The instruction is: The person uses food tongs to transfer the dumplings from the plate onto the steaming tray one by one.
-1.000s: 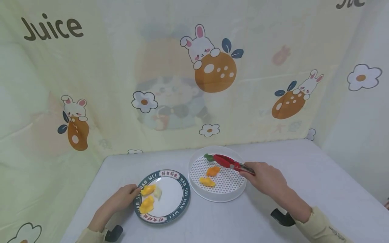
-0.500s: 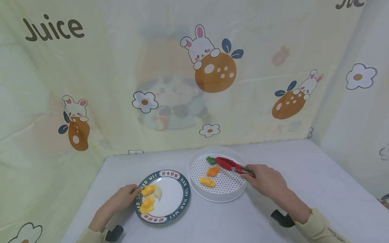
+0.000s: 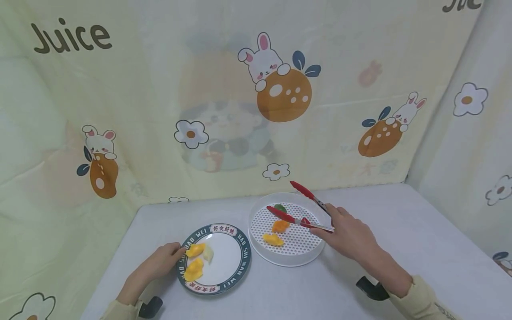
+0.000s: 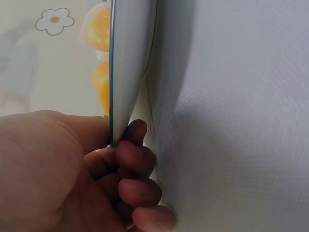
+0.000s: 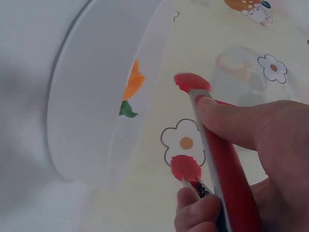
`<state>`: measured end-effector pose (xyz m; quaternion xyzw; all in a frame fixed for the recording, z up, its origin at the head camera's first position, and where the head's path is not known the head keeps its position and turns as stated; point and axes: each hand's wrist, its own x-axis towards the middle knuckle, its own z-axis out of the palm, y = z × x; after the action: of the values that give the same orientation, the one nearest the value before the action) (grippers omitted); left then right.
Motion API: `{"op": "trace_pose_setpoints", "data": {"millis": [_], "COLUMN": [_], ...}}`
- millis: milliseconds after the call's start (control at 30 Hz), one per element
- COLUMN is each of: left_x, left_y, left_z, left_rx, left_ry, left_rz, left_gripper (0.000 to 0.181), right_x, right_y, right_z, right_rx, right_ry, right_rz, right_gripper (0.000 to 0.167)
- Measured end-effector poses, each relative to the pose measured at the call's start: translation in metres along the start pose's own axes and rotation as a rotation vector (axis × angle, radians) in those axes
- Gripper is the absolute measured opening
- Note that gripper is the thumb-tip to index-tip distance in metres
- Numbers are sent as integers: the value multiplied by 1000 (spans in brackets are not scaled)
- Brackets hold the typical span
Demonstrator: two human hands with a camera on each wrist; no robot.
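My right hand (image 3: pixel 352 233) grips red-tipped tongs (image 5: pixel 227 169), whose arms are spread apart above a round white steamer tray (image 3: pixel 294 260) with a perforated floor. Nothing is between the tong tips. In the tray lie a green dumpling-like piece (image 3: pixel 281 208), an orange one (image 3: pixel 281 226) and a yellow one (image 3: pixel 273 240); one tong arm partly covers the green piece. With thumb and fingers my left hand (image 3: pixel 162 262) pinches the left rim of a blue-rimmed plate (image 4: pixel 133 58). On that plate are two yellow pieces (image 3: pixel 194 270) and a pale one (image 3: pixel 207 254).
The plate and tray stand side by side on a white-covered table (image 3: pixel 276 293). Behind it hangs a printed curtain (image 3: pixel 224 155) with rabbits, fruit and flowers. A second stretch of curtain is at the right side.
The tongs were closed by the green piece; now their arms are spread and the piece lies free in the tray. It had shifted slightly right and down earlier. The left hand stays put.
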<state>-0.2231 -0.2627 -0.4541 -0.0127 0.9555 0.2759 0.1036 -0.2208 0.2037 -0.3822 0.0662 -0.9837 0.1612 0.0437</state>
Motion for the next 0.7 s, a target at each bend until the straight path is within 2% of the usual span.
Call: {"op": "trace_pose_setpoints", "data": {"millis": [167,367,700], "left_x": [0,0,1], "left_y": [0,0,0], "left_z": [0,0,0], "left_rx": [3,7,10], "left_ry": [-1,1,-5], "left_rz": [-7,-5,-5], "left_gripper": [29,28,28], "right_x": [-2,-6,-8], "right_y": [-11,-23,-41], "right_z": [-6,-8,3], "right_rx": [29,48,45], "right_ry": [-19,-39,-52], "right_rz": [36,28,-8], "right_gripper": [102,102,97]}}
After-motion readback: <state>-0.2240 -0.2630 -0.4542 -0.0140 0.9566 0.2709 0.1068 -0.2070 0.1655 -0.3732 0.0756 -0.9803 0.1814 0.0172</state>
